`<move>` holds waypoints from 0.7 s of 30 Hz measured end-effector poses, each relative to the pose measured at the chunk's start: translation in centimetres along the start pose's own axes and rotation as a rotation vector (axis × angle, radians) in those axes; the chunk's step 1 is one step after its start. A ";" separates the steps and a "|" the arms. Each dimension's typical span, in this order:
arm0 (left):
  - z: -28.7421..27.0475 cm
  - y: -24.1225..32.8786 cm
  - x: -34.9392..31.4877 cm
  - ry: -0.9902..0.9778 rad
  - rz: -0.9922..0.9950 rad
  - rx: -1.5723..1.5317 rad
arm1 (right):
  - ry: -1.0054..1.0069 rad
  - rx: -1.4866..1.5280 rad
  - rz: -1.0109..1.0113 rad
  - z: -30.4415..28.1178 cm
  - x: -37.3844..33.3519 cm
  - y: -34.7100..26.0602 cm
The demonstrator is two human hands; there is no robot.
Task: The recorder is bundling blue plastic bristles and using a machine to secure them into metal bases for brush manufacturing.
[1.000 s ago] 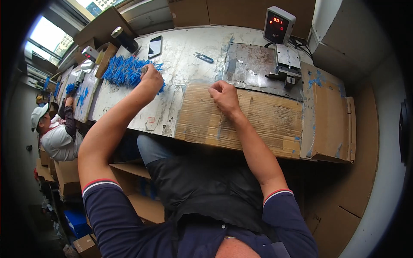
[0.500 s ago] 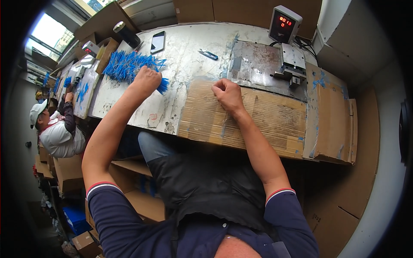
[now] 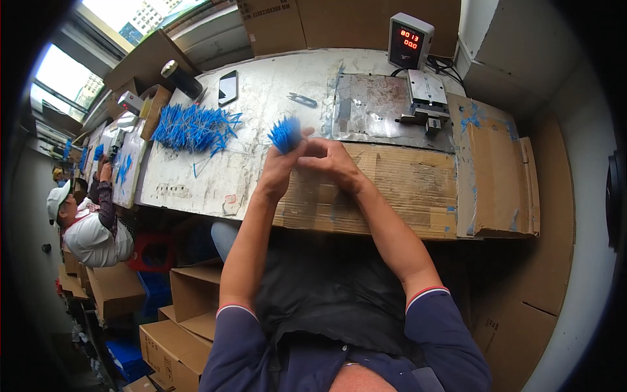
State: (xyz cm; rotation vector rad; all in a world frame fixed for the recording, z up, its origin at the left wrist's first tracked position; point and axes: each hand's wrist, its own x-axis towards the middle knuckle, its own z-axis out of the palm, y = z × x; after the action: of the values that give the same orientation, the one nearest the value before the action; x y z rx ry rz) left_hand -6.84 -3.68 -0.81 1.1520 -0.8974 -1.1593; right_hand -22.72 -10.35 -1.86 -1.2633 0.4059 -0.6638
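My left hand (image 3: 279,168) is closed around a bundle of short blue wires (image 3: 285,134), their blue ends fanning upward. My right hand (image 3: 332,160) is beside it, thumb and fingers bent inward and meeting near the left fingertips. Whatever it pinches, if anything, is hidden or too small to name. Both hands are above the near part of the worktable, by the left edge of a cardboard sheet (image 3: 392,189). To the left lies a loose pile of blue wires (image 3: 189,129) with pale thin parts showing among them.
A metal plate (image 3: 369,114) carries a small press-like device (image 3: 426,95). Behind stands a counter box with red digits (image 3: 409,42). Thread snips (image 3: 302,99), a phone (image 3: 228,88) and a dark flask (image 3: 181,80) lie or stand farther back. A co-worker (image 3: 95,228) sits at far left.
My left hand has come from the pile to the right, with a bundle of blue wires in it. My right hand has shifted slightly left and down, meeting it. The view has tilted slightly.
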 end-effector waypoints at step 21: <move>1.5 0.1 -0.1 0.103 0.076 -0.061 | -0.026 0.210 0.216 -0.9 0.0 0.5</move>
State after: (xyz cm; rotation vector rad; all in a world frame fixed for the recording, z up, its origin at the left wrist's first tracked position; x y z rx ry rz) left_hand -8.31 -3.90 -0.42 1.1090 -0.8146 -1.0495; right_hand -23.12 -10.91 -2.57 -1.0111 0.4327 -0.4925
